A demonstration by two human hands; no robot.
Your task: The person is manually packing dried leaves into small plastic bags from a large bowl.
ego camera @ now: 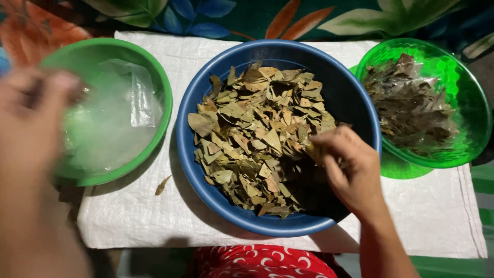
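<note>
A blue bowl [355, 103] in the middle holds a heap of dried brown-green leaves [257, 134]. My right hand [345, 164] reaches into its right side, fingers pinched on a few of the leaves. My left hand [31, 113] is blurred at the far left, raised over the green bowl [154, 77] that holds small clear plastic bags [118, 113]; whether it holds anything I cannot tell.
A translucent green bowl [463, 92] at the right holds packed dried leaves in clear bags. All bowls stand on a white woven sack [154, 216] over a floral cloth. One loose leaf [163, 185] lies on the sack. Red patterned fabric [262, 262] is at the bottom edge.
</note>
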